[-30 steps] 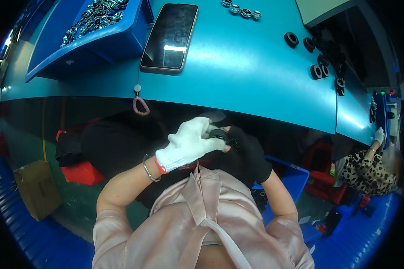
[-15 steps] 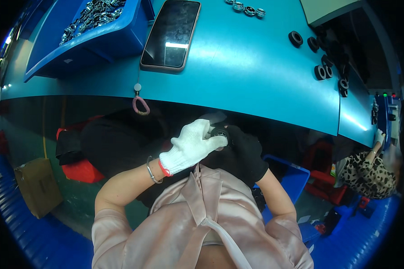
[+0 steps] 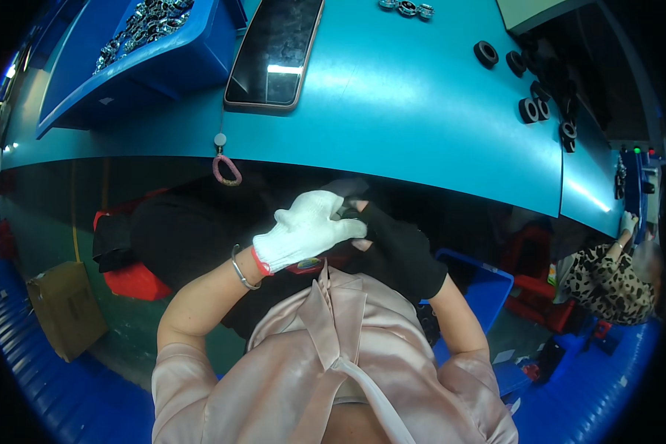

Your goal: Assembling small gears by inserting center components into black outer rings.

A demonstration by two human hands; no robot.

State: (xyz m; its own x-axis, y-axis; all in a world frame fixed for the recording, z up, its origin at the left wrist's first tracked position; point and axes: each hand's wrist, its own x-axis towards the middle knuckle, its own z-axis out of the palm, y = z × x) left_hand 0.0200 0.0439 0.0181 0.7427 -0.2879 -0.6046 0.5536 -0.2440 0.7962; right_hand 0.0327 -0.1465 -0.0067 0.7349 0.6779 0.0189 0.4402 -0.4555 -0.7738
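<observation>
My left hand [image 3: 307, 228], in a white knit glove with a red cuff, is closed with its fingers and thumb pinching a small black wheel [image 3: 351, 213]. My right hand [image 3: 401, 248], in a black glove with bare fingertips, grips the same wheel from the other side. Both hands meet above my lap, just off the near edge of the table. Fingers cover most of the wheel, so its face is hidden.
On the blue table [image 3: 414, 126] lie a phone [image 3: 271, 59], several black rings [image 3: 486, 54] and a few chrome pieces [image 3: 408, 8]. A blue bin [image 3: 137, 78] holds many chrome parts. A strap loop [image 3: 227, 171] hangs over the edge. Another person [image 3: 610, 281] sits at far right.
The wheel has turned, and its silver-centred face has gone out of sight between my fingers. Both hands have shifted slightly left; bare fingertips of my right hand now show.
</observation>
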